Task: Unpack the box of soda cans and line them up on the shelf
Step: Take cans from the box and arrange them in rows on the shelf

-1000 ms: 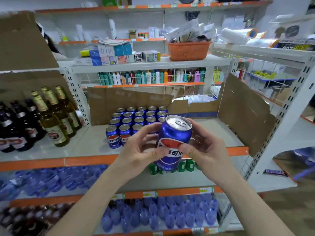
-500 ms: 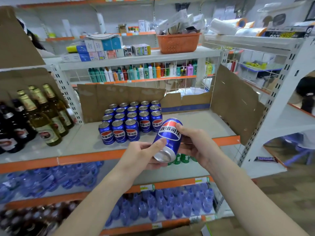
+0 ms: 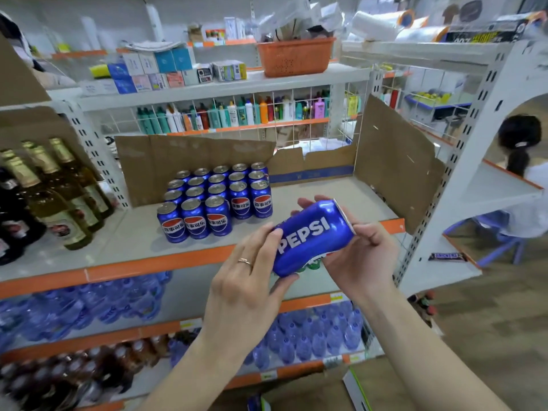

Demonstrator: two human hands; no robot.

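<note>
Before shelf [image 3: 184,264], mid-placement: soda can [image 3: 311,237] held tilted sideways, left hand [image 3: 246,280] and right hand [image 3: 360,256] both gripping. Next, likely: turn upright, set beside lined-up cans [image 3: 215,200], front row.

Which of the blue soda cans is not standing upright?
The can held between the left hand and right hand, tilted on its side with PEPSI showing; the cans on the shelf all stand upright.
</note>
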